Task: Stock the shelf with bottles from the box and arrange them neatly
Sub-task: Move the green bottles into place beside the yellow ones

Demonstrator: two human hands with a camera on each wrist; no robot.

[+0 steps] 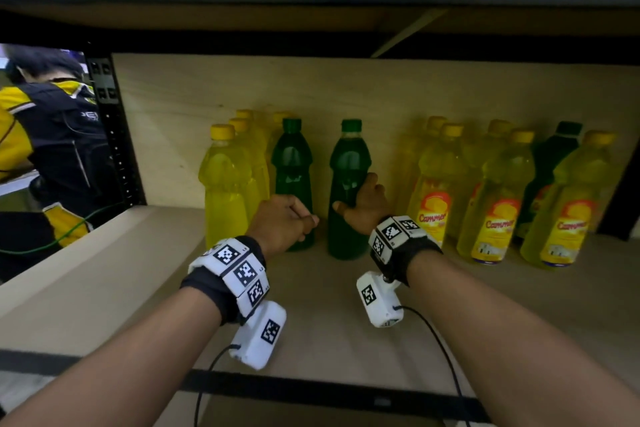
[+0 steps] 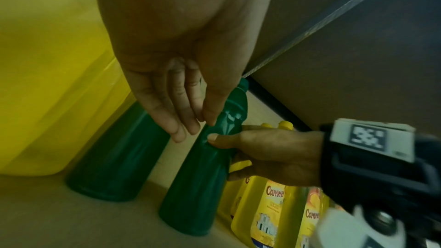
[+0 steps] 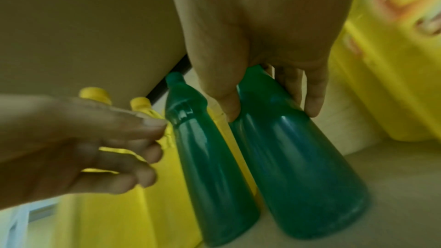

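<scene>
We are at the arranging step; our right hand [image 1: 363, 204] grips a green bottle [image 1: 348, 184] standing on the shelf [image 1: 329, 322]; our left hand [image 1: 282, 222] hangs loosely curled, empty; next we nudge it beside its green neighbour [image 1: 292, 163].

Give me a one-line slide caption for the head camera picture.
Right hand grips a green plastic bottle on the wooden shelf; left hand hovers beside its twin.
</scene>
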